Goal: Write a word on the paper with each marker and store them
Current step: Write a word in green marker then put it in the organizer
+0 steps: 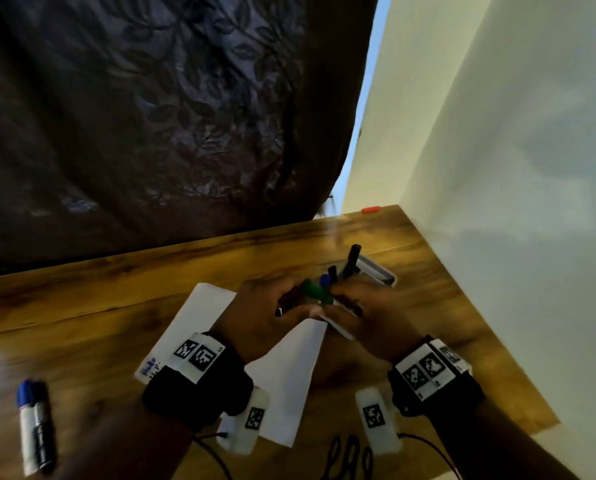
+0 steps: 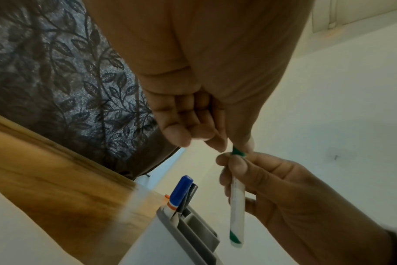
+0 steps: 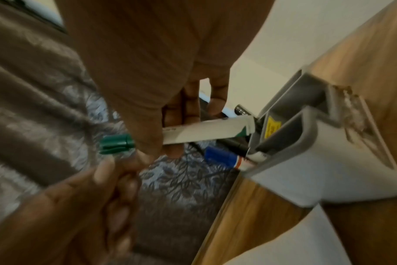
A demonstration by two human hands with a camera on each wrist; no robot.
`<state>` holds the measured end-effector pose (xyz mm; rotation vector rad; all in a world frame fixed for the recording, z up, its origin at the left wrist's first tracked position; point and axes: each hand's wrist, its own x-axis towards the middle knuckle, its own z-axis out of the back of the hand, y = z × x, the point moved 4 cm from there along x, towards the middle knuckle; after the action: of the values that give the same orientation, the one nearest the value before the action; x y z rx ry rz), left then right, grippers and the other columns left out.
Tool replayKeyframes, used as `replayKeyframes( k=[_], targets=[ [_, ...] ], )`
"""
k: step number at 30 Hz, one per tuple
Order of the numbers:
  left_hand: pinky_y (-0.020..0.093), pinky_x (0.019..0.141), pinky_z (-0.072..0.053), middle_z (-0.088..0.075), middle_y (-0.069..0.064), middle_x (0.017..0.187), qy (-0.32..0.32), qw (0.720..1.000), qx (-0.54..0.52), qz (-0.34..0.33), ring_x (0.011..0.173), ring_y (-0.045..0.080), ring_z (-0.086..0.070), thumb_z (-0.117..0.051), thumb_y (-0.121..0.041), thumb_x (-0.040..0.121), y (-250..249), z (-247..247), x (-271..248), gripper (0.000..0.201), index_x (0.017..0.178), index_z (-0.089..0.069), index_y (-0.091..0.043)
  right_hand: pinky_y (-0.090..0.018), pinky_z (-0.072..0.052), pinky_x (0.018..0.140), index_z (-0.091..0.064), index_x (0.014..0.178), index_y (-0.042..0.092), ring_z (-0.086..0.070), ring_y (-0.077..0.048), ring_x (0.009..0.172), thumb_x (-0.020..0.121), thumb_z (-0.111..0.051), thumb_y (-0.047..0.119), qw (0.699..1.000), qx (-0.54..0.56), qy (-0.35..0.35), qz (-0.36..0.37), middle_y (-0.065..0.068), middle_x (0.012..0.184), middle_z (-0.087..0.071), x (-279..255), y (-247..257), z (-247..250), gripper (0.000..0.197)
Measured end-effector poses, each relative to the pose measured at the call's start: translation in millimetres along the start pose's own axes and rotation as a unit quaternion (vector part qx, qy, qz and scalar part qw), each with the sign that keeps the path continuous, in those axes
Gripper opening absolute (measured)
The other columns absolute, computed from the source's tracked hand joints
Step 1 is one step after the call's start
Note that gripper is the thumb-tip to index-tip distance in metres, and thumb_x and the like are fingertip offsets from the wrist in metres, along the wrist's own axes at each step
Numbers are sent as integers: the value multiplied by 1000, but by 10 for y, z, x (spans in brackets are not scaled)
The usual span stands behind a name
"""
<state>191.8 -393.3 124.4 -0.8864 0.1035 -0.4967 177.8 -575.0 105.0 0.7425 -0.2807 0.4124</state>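
A green-capped marker with a white barrel (image 2: 236,206) is held between both hands just above the paper (image 1: 289,375). My right hand (image 1: 345,301) grips the barrel (image 3: 204,131). My left hand (image 1: 286,306) pinches the green cap (image 3: 116,144) with thumb and forefinger (image 2: 218,143). The cap sits on the marker. Just behind the hands stands the grey marker holder (image 1: 379,273), with a blue-capped marker (image 2: 181,190) and black markers (image 1: 353,254) upright in it. Blue writing (image 1: 149,363) shows at the paper's near left corner.
Two more markers, one blue-capped and one black (image 1: 35,431), lie at the table's near left. A small red object (image 1: 371,209) sits at the far edge. A dark patterned curtain hangs behind the wooden table (image 1: 116,289); a pale wall borders the right side.
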Motion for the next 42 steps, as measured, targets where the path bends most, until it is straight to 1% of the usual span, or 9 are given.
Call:
replayKeyframes(
  k=[4,6,9,12,16,20,32,38,42],
  targets=[
    [7,70,-44,-64,-22,79,-17,999,24,17,85,-2,-59,-67,-38,87,63,-131,98,11,97,-66,-35,-18,-45,62,-71,85,33,-59,-2,70,86,-72,35,989,60,-54,-121,13,77,-63,57,-510,372,3],
    [6,70,-44,-63,-21,79,-24,999,36,22,85,-1,-59,-66,-38,87,96,-193,119,9,97,-64,-37,-19,-42,61,-66,77,32,-53,-2,63,84,-75,30,978,83,-109,-158,11,70,-55,100,-740,536,12],
    [6,71,-44,-63,-21,80,-30,998,41,36,87,0,-58,-65,-37,88,115,-273,129,9,96,-63,-38,-26,-51,69,-73,97,15,-59,-11,68,82,-77,29,962,135,-120,-206,5,74,-63,174,-935,597,21],
    [6,71,-44,-63,-22,82,-31,996,59,67,85,-3,-58,-63,-41,88,151,-319,128,11,99,-64,-38,-34,-56,75,-73,98,23,-68,-17,81,82,-76,40,951,166,-96,-243,2,88,-73,278,-969,461,24],
    [4,65,-43,-60,-23,86,-32,991,88,94,83,-7,-56,-60,-42,90,174,-320,96,14,102,-64,-36,-18,-48,68,-73,99,27,-62,-4,76,80,-74,48,970,76,-67,-221,11,91,-70,400,-1045,206,28],
    [5,63,-41,-59,-22,87,-52,988,103,107,82,-4,-56,-60,-42,90,212,-277,28,15,102,-64,-36,-30,-52,79,-72,104,17,-63,-14,89,83,-73,44,976,22,3,-218,2,98,-69,391,-1101,-5,34],
    [6,66,-39,-64,-14,91,-53,988,96,106,81,-1,-57,-59,-40,91,294,-100,-205,17,104,-66,-31,-18,-42,69,-58,126,30,-53,-7,84,78,-77,43,976,-3,-64,-209,5,102,-55,343,-980,78,53],
    [6,66,-42,-67,-15,91,-70,987,93,109,81,0,-60,-62,-39,89,493,227,-526,16,103,-67,-32,-21,-42,69,-61,122,29,-52,-9,79,83,-73,40,987,-16,-122,-104,1,101,-56,404,-353,181,42],
    [10,66,-44,-68,-14,91,-96,981,85,143,80,1,-61,-64,-35,89,780,617,-946,14,102,-68,-30,-9,-34,70,-69,110,22,-48,6,74,85,-74,33,992,10,-121,-26,3,94,-59,517,381,-106,27]
  ],
)
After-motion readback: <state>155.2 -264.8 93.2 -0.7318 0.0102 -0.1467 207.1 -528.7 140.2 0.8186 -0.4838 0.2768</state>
